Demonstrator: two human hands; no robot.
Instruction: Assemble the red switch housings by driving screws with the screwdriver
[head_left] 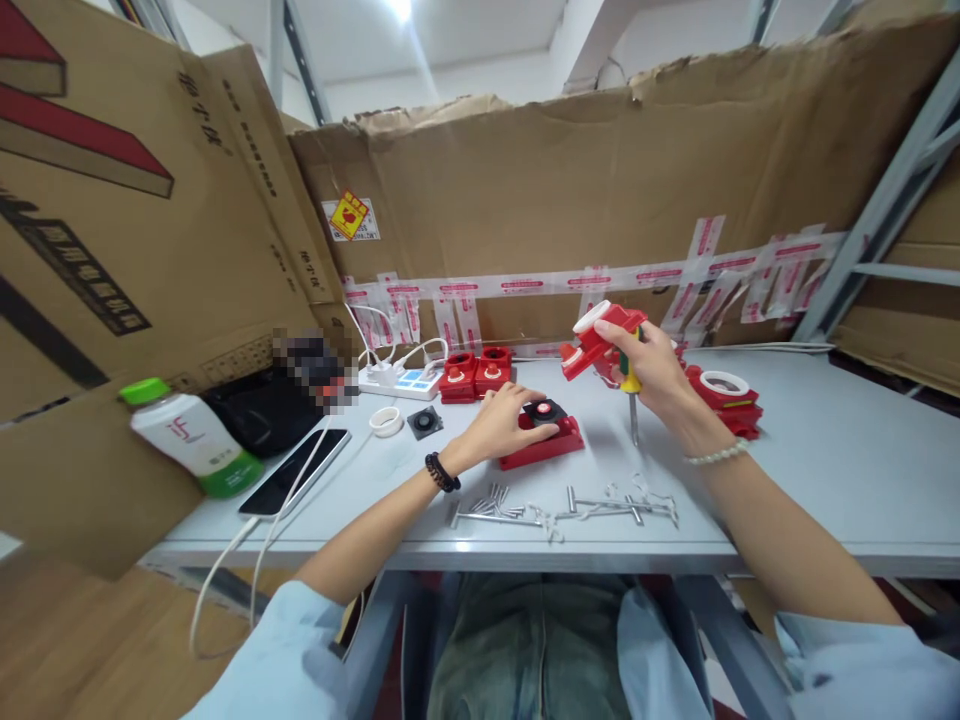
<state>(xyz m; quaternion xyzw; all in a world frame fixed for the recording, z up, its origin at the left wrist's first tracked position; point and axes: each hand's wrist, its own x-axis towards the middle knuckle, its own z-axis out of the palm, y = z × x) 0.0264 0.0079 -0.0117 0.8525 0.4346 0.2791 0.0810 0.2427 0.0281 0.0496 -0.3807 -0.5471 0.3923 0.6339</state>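
Note:
My left hand (pixel 510 425) reaches over a red plastic base (pixel 541 446) on the table, its thumb and fingers closed around a black square part (pixel 538 411) with a red-and-white centre. In the air to the right, my right hand (pixel 651 368) grips a screwdriver (pixel 633 405) with a yellow and green handle, its shaft pointing down. The same hand also pinches a red plastic housing (pixel 592 345) with a white ring on top. Below my hands lie several metal pins (pixel 496 500) and T-shaped metal rods (pixel 600 506).
Two red units (pixel 475 374) stand near a white power strip (pixel 401 383). A white ring (pixel 386 422) and black square part (pixel 425 422) lie left. Another red housing (pixel 726 402) sits right. A phone (pixel 295 474) and bottle (pixel 191 438) are far left. Cardboard (pixel 525 190) walls the back.

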